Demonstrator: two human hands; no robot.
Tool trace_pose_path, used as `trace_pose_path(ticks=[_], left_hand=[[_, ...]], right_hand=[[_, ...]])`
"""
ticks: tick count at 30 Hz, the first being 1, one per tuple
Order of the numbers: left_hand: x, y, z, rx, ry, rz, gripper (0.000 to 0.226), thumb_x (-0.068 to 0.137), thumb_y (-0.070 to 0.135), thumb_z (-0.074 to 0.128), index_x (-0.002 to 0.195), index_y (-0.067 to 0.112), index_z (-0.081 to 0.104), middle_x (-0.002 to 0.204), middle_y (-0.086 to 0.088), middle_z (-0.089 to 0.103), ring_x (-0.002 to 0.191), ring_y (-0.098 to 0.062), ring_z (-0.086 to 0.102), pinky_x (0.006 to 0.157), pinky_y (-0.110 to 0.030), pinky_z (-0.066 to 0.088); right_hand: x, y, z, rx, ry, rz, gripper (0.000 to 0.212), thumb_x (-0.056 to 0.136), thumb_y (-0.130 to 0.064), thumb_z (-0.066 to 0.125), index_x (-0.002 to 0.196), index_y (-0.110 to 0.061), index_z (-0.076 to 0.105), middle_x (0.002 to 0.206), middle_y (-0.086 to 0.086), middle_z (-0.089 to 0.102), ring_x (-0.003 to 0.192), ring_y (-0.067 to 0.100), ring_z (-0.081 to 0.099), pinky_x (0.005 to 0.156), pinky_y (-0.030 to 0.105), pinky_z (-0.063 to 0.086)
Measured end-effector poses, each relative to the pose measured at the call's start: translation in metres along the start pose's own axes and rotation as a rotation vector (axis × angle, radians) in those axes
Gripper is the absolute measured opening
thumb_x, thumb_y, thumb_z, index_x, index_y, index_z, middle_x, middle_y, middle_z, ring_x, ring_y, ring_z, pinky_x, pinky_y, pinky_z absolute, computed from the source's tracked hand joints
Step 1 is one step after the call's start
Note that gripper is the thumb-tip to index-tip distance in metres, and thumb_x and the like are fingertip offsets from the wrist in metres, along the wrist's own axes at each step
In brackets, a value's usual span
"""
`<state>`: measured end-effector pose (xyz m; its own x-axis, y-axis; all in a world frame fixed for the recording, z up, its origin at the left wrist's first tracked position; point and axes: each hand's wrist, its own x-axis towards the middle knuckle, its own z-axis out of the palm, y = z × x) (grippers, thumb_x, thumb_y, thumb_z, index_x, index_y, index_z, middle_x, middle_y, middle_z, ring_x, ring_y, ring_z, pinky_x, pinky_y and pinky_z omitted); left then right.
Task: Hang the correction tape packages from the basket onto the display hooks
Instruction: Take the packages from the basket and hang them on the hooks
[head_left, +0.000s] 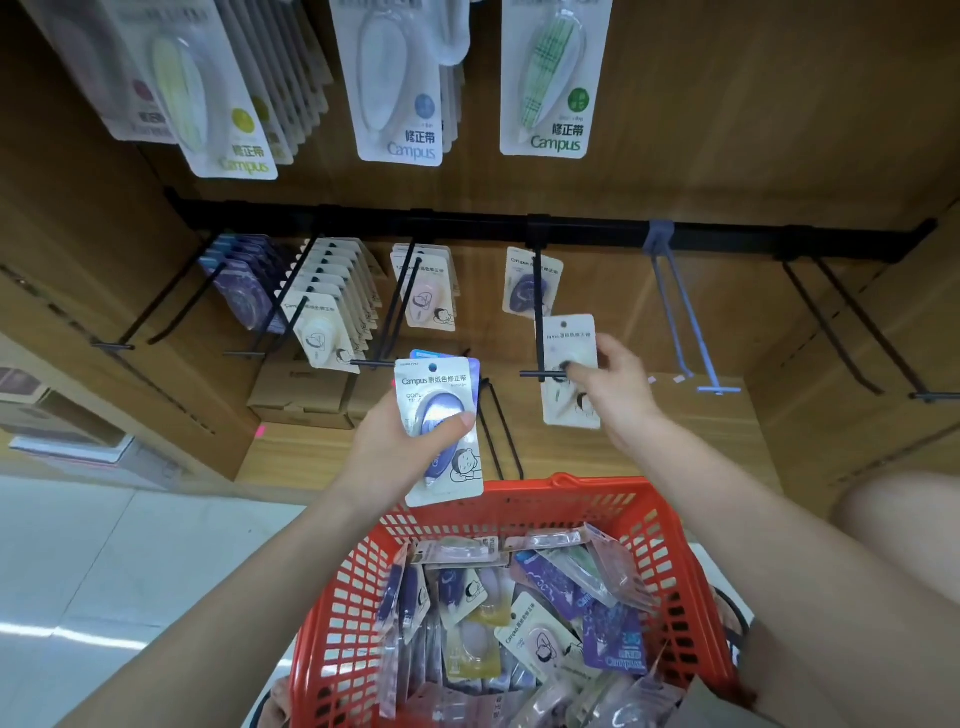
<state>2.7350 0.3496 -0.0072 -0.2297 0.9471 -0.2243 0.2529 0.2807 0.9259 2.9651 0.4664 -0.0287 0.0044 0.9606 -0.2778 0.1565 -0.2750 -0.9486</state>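
A red plastic mesh basket (670, 545) holds many packages. The right hand (613, 384) pinches a white carded package (569, 332) at a black wire hook (540, 312); its hole likely needs threading next. The left hand (405, 436) grips a purple-tape package (441, 415).

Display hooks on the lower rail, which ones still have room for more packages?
Free: the grey hook and the black hooks right of it hang bare. The hook beside the right hand holds few. Crowded: the white-pack hook and the purple-pack hook.
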Motion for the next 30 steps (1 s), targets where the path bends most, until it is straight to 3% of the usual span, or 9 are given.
trace_pose_path(ticks=[2,3,6,9,14,18,23,27,30], left_hand=[[-0.005,-0.001,-0.001,-0.033,0.002,-0.022,0.027,0.089,0.035,0.082,0.112,0.032,0.068,0.099,0.012,0.078,0.091,-0.008,0.077,0.079,-0.036,0.063],[-0.007,-0.001,-0.001,-0.051,0.005,-0.037,0.028,0.089,0.034,0.082,0.112,0.032,0.068,0.101,0.01,0.079,0.093,-0.011,0.077,0.083,-0.042,0.064],[-0.017,-0.003,-0.001,-0.109,-0.002,-0.083,0.028,0.088,0.032,0.084,0.112,0.032,0.069,0.104,0.005,0.079,0.095,-0.019,0.078,0.087,-0.052,0.063],[-0.024,-0.002,-0.001,-0.157,-0.008,-0.1,0.03,0.089,0.029,0.083,0.116,0.027,0.07,0.106,0.002,0.08,0.096,-0.022,0.078,0.09,-0.052,0.062],[-0.036,0.001,0.001,-0.211,-0.096,-0.083,0.027,0.097,0.034,0.074,0.121,0.023,0.07,0.107,-0.001,0.081,0.098,-0.027,0.078,0.081,-0.042,0.062],[-0.041,0.001,0.002,-0.209,-0.116,-0.063,0.02,0.106,0.039,0.057,0.106,0.028,0.073,0.104,-0.007,0.08,0.099,-0.033,0.077,0.089,-0.051,0.059],[-0.041,0.001,0.005,-0.261,-0.003,-0.193,0.032,0.1,0.055,0.049,0.117,0.031,0.06,0.114,-0.006,0.077,0.105,-0.03,0.075,0.099,-0.056,0.055],[-0.037,0.0,0.009,-0.244,0.059,-0.127,0.013,0.105,0.034,0.052,0.109,0.025,0.061,0.109,-0.008,0.076,0.092,-0.022,0.076,0.084,-0.044,0.06],[-0.034,-0.001,0.011,-0.236,0.054,-0.103,0.012,0.106,0.031,0.057,0.113,0.021,0.06,0.106,-0.006,0.078,0.091,-0.023,0.078,0.083,-0.046,0.061]], right_hand=[[-0.026,0.008,-0.005,0.108,-0.054,0.098,0.031,0.095,0.003,0.065,0.122,-0.011,0.068,0.118,0.01,0.076,0.109,0.031,0.072,0.097,0.049,0.058],[-0.039,0.011,-0.007,0.158,-0.092,0.144,0.031,0.095,0.004,0.065,0.123,-0.009,0.069,0.117,0.012,0.077,0.111,0.034,0.072,0.103,0.055,0.055],[-0.072,0.015,-0.007,0.268,-0.224,0.239,0.027,0.096,0.003,0.06,0.121,-0.001,0.068,0.114,0.018,0.077,0.108,0.036,0.073,0.107,0.062,0.05],[-0.095,0.012,-0.003,0.372,-0.354,0.256,0.025,0.095,0.0,0.057,0.117,-0.001,0.068,0.126,0.026,0.069,0.106,0.035,0.065,0.111,0.064,0.045],[-0.122,0.007,0.013,0.337,-0.641,0.201,0.039,0.094,-0.002,0.061,0.132,-0.008,0.063,0.126,0.016,0.074,0.116,0.032,0.071,0.092,0.049,0.06],[-0.13,0.01,0.02,0.311,-0.644,0.199,0.038,0.097,0.0,0.062,0.133,-0.013,0.064,0.127,0.014,0.074,0.116,0.032,0.072,0.088,0.051,0.062],[-0.133,0.013,0.021,0.273,-0.636,0.198,0.039,0.092,-0.002,0.067,0.128,-0.019,0.068,0.121,0.012,0.076,0.11,0.031,0.075,0.079,0.041,0.063],[-0.135,0.017,0.024,0.269,-0.602,0.2,0.038,0.084,-0.006,0.073,0.118,-0.023,0.075,0.118,0.012,0.078,0.106,0.03,0.076,0.077,0.038,0.062],[-0.136,0.019,0.024,0.264,-0.593,0.202,0.032,0.081,-0.008,0.072,0.108,-0.025,0.079,0.116,0.011,0.078,0.105,0.027,0.077,0.077,0.035,0.062]])
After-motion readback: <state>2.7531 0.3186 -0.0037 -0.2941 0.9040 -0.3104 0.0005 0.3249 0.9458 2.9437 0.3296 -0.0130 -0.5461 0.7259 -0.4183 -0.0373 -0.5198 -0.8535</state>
